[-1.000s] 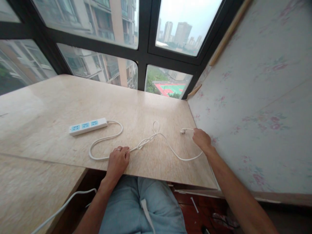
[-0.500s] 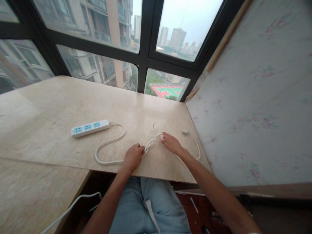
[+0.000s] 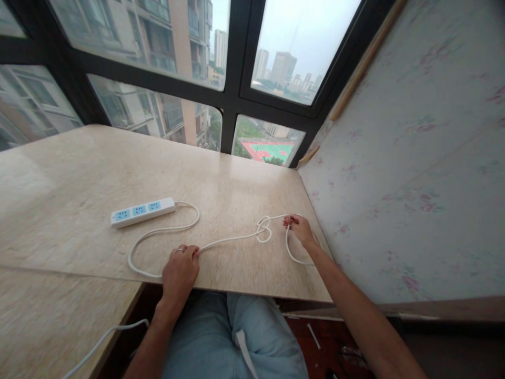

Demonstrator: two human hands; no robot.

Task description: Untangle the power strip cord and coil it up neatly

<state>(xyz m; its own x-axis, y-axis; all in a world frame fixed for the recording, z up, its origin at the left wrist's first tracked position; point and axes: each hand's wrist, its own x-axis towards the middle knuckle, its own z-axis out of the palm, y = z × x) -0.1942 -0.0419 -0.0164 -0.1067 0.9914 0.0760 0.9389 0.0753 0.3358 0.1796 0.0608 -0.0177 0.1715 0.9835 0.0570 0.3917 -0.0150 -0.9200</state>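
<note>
Evidently, left hand [image 3: 180, 268] and right hand [image 3: 300, 229] each pinch the thin white power cord [image 3: 232, 240], so pulling apart could jam its loose knot [image 3: 264, 230].

A white power strip [image 3: 142, 212] with blue sockets is laid flat on the pale marbled table [image 3: 79, 173], and its white cord [image 3: 229, 241], knotted near the right edge, is trailed across the surface.
</note>
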